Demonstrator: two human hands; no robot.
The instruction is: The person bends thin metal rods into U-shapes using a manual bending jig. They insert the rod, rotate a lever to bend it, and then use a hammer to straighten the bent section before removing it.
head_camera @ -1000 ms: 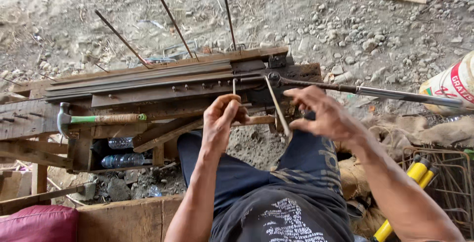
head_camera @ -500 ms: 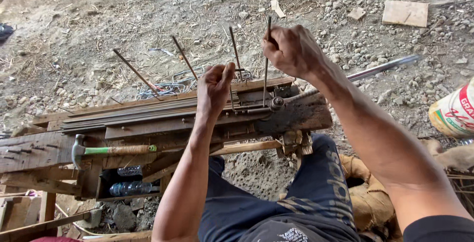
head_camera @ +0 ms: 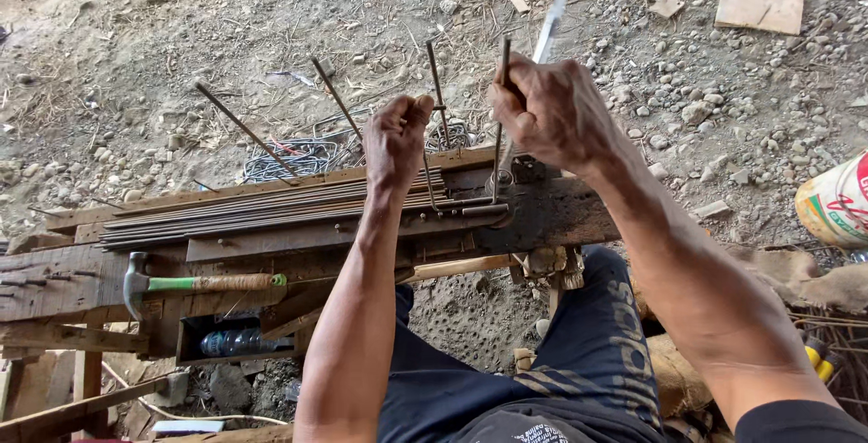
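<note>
We observe the left hand (head_camera: 398,136) closed in a fist around a thin steel rod (head_camera: 429,181), held over the back edge of a rough wooden bench (head_camera: 54,285). The right hand (head_camera: 551,113) is clamped on a long metal bending lever (head_camera: 548,32) together with an upright length of rod (head_camera: 500,117); both run down to a blackened jig block (head_camera: 542,212) on the bench's right end. The two hands are near each other but not touching.

A bundle of straight rods (head_camera: 262,212) lies lengthwise on the bench, left of the jig. Three bent rods (head_camera: 244,127) angle up past the far edge. A hammer (head_camera: 199,282) with a green and tan handle lies on the lower plank, head to the left. Below it a plastic bottle (head_camera: 235,342) rests in a box-like recess. Tangled wire (head_camera: 289,158) sits on the gravel behind the bench. A printed sack (head_camera: 836,203) stands at the right edge.
</note>
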